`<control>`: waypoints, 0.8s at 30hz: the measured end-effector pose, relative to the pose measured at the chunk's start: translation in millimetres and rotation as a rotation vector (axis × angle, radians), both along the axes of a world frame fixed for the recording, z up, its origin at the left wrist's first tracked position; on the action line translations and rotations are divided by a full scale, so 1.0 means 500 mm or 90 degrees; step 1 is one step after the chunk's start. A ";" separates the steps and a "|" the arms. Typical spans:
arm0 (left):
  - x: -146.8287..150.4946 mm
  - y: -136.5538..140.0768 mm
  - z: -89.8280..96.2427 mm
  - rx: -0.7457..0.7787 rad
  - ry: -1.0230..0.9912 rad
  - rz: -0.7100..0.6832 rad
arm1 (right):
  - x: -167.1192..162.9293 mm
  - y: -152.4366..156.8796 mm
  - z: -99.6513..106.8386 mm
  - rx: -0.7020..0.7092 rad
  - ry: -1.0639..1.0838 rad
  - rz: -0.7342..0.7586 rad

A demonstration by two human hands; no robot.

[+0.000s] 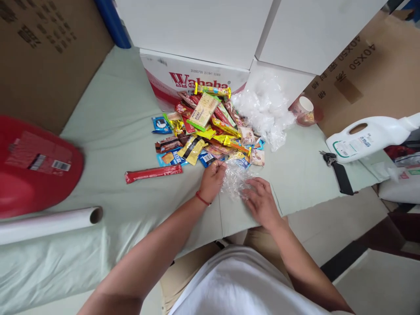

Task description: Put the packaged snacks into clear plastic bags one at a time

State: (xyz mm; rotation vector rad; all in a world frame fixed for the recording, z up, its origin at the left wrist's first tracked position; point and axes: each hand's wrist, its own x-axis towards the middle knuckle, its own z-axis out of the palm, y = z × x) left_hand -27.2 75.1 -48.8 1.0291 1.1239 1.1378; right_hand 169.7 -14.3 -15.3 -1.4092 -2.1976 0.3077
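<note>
The snack pile (205,116) hides its own lower packets and part of the box (197,70) behind it. In front of the pile is crumpled clear plastic (233,180), its shape unclear. The left hand (212,180) pinches its edge; the right hand (261,202), fingers parted and loosely curled, is at its other side, contact uncertain.

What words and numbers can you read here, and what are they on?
"Wahaha", with ®: the red-and-white box.
"40X50", twice: the right cardboard box.
Too small or blurred: the first box's small code, the right cardboard's other writing, and print on the left cardboard box, snack wrappers, white bottle and red plastic thing.
</note>
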 end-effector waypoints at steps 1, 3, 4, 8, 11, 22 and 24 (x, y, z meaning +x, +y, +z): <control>0.000 0.001 0.000 -0.001 -0.006 -0.010 | 0.009 0.000 -0.001 0.007 0.029 -0.011; 0.002 0.002 0.000 -0.008 -0.037 -0.029 | 0.023 -0.004 0.005 -0.019 0.104 -0.012; 0.004 0.003 -0.001 -0.015 -0.063 -0.032 | 0.026 -0.006 0.011 -0.051 0.147 -0.022; 0.014 0.003 -0.006 -0.043 -0.170 0.014 | 0.019 -0.009 0.027 -0.198 0.352 -0.186; 0.018 -0.012 -0.005 -0.012 -0.147 0.060 | 0.000 0.002 0.028 -0.185 0.497 -0.318; 0.034 -0.067 0.008 0.057 -0.055 -0.142 | -0.084 0.023 0.003 -0.199 0.563 -0.272; 0.031 -0.053 0.006 0.029 -0.094 -0.112 | -0.085 0.029 0.000 -0.220 0.646 -0.295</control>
